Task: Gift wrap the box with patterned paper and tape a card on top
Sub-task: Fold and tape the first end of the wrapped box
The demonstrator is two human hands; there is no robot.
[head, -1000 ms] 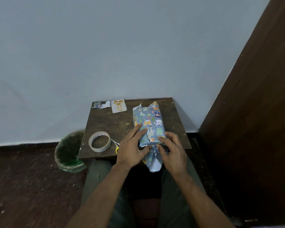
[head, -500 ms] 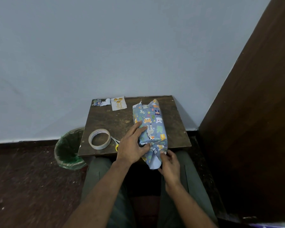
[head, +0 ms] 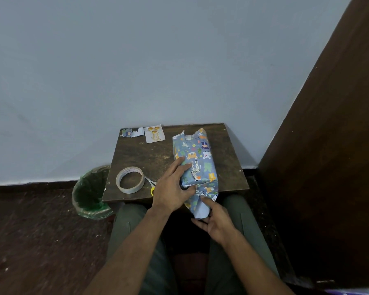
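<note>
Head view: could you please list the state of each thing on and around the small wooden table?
Box in blue animal-patterned paper: wrapped on top, near end flap unfolded, hanging over the table edge.
Left hand: presses on the box.
Right hand: holds the loose flap.
White tape roll: flat, untouched.
Yellow-handled scissors: lying by the roll.
White card with gold print: untaped, at the far edge.
Green bin: on the floor.

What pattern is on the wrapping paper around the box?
Blue wrapping paper printed with cartoon animals and green leaves, white on its underside; the head view shows it.
</note>
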